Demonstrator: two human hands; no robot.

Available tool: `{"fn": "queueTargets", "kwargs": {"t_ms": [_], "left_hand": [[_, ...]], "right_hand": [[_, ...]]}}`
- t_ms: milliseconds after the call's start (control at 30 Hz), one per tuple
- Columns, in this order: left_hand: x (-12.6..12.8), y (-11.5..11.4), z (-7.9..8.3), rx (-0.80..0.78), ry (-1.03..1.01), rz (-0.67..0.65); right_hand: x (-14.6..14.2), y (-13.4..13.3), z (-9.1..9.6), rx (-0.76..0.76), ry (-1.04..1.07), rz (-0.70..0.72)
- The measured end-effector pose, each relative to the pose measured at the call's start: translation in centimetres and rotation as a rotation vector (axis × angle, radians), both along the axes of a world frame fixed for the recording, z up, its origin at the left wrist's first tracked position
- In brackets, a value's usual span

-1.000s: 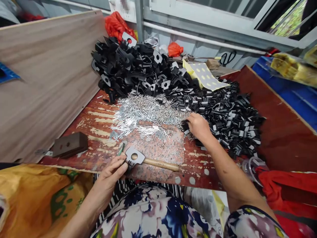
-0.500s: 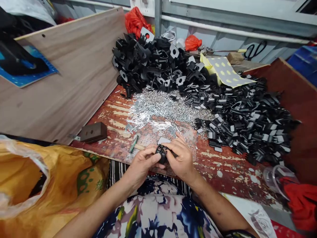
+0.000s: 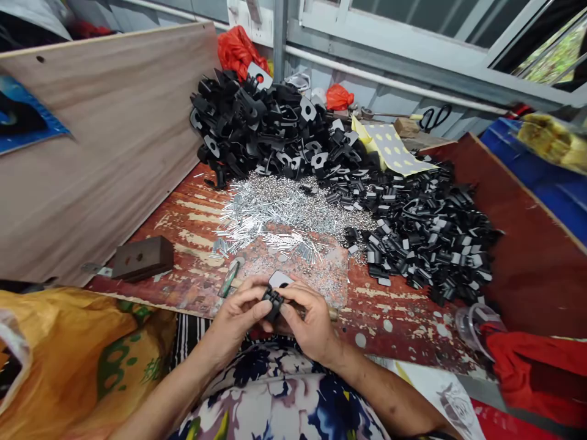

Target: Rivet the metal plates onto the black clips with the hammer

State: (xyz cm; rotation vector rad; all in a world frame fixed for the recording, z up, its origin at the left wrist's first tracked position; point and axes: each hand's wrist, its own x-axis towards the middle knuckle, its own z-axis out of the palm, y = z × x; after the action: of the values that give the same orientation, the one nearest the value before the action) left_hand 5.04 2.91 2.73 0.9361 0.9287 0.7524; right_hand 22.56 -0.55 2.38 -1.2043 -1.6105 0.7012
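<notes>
Near the table's front edge, a black plastic clip [image 3: 273, 302] with a flat pale-grey pad at its far end is held between both hands. My left hand [image 3: 242, 308] is closed on its left side, thumb pressed on the near face. My right hand [image 3: 312, 318] pinches its right side with thumb and fingers. Whether a small pin is between the fingers is hidden. Below the hands lies a hammer [image 3: 228, 278]; its green-edged head shows at the left and the handle's end at the right.
Loose metal pins [image 3: 279, 241] and small springs [image 3: 330, 215] lie beyond my hands. Behind them rises a heap of black clip parts [image 3: 257, 116], with smaller black pieces [image 3: 422, 238] to the right. A brown block [image 3: 143, 258] sits left, beside a wooden board [image 3: 105, 134].
The view has swung right, so the table appears shifted left. My right fingers have changed their grip on the clip and now lie along its right side. Both hands still hold it.
</notes>
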Motion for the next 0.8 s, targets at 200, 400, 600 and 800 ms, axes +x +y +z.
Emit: {"fn": "queueTargets", "kwargs": {"t_ms": [200,400,600,800], "left_hand": [[-0.9,0.3,-1.1,-0.010,0.049,0.000],[-1.4,-0.1,-1.6,-0.096,0.064,0.090],[-1.1,-0.4,-1.3,-0.079,0.082,-0.019],[0.0,0.1,-1.0,0.404,0.345,-0.041]], "right_hand": [[5.2,3.3,-0.1,-0.204,-0.141,0.082],[13.2,7.1,-2.0,-0.078,-0.546,-0.308],[14.3,7.1,-2.7,-0.017,-0.457,-0.331],[10.1,5.0,-0.5,-0.028,-0.231,-0.262]]}}
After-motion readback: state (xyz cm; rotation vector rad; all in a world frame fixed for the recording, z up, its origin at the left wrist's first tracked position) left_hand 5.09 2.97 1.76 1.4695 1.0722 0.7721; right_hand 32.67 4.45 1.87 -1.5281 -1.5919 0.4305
